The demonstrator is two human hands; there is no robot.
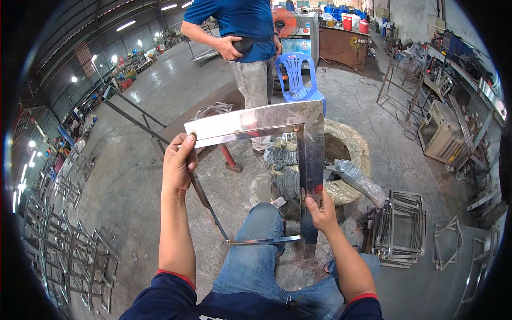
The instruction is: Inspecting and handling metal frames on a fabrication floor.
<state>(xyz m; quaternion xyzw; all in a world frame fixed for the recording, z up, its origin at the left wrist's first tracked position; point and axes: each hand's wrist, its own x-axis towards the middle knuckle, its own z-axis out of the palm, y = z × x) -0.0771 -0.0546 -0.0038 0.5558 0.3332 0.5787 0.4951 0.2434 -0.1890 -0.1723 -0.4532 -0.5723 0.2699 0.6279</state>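
Observation:
Both my hands hold up a metal frame [250, 120] of shiny flat bars, tilted in front of my knees. Fingers and thumb of my left hand [178, 162] close round its upper left corner. Lower down on the opposite side, my right hand [320, 212] grips the wide upright bar. The frame's narrow lower bar [264, 241] passes over my jeans. Behind the right bar lie rumpled grey bundles [285, 182], partly hidden, and a plastic-wrapped bundle [360, 181] that rests against a round stone-like tub [360, 141].
A person [234, 21] in a blue shirt stands ahead, one hand at the waist, near a blue plastic chair [298, 72]. Metal frames are stacked [391, 224] at my right; many more [80, 256] stand on the left. A dark metal rail [133, 120] slants behind my left hand.

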